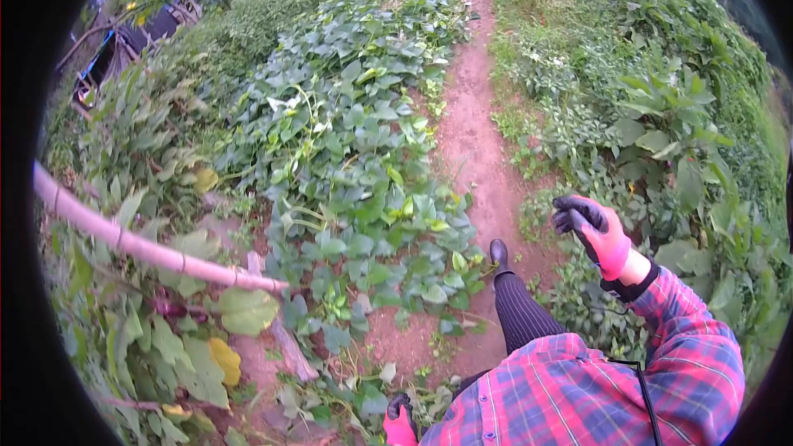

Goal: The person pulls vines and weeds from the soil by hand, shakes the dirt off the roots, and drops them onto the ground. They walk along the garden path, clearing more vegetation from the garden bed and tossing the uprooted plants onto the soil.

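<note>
My right hand [593, 235], in a pink glove with black fingers, is raised at the right, beside the dirt path [475, 140]. Its fingers are curled inward, and whether they hold anything cannot be made out. At the bottom edge, my left hand [400, 419], gloved alike, hangs low near leafy vines [355, 396]; only part of it shows and its fingers are mostly hidden. A plaid sleeve [694, 339] covers my right arm. One dark boot [498, 256] stands on the path.
A pinkish pole [157, 252] slants in from the left. Broad vine leaves [355, 157] cover the ground left of the path, with a piece of wood [293, 349] near them. Dense green plants [661, 140] line the right side. Dark sheeting [149, 31] lies at upper left.
</note>
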Demonstrator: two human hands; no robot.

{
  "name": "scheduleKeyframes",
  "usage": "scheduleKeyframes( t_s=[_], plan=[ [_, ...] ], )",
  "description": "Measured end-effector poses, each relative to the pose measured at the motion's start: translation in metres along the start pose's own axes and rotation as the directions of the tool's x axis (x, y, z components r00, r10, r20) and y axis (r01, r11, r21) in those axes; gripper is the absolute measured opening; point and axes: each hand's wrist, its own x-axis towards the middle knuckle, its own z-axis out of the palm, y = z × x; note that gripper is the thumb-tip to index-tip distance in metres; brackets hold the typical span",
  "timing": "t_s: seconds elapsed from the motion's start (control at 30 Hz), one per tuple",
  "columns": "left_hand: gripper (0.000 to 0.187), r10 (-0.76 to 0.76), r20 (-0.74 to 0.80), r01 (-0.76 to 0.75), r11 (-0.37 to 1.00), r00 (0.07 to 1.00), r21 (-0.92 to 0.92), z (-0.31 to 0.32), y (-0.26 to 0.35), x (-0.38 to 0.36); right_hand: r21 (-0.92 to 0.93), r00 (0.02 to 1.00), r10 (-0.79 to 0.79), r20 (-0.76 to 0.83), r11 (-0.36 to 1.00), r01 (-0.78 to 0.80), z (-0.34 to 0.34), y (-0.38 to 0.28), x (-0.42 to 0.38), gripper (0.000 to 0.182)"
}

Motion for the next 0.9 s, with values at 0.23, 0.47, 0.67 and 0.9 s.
scheduleKeyframes(
  t_s=[0.23, 0.47, 0.67, 0.9],
  plan=[
    [0.028, 0.175, 0.108, -0.188, 0.975, 0.979, 0.117, 0.141, 0.267, 0.144, -0.118, 0.980, -0.103, -0.170, 0.989, 0.084, -0.167, 0.062, 0.195, 0.031],
    [0.022, 0.319, 0.181, -0.315, 0.948, 0.930, -0.053, 0.225, 0.451, 0.273, -0.029, 0.948, 0.040, -0.315, 0.998, -0.052, -0.263, 0.054, 0.301, 0.032],
    [0.034, 0.173, 0.408, -0.019, 0.935, 0.896, -0.354, 0.319, 0.644, 0.363, -0.085, 0.894, 0.043, -0.445, 0.992, -0.090, -0.306, 0.061, 0.367, 0.033],
    [0.043, 0.199, 0.672, -0.080, 0.976, 0.714, -0.204, 0.411, 0.791, 0.547, -0.021, 0.765, 0.046, -0.643, 0.997, -0.078, -0.336, 0.076, 0.493, 0.031]
  ],
)
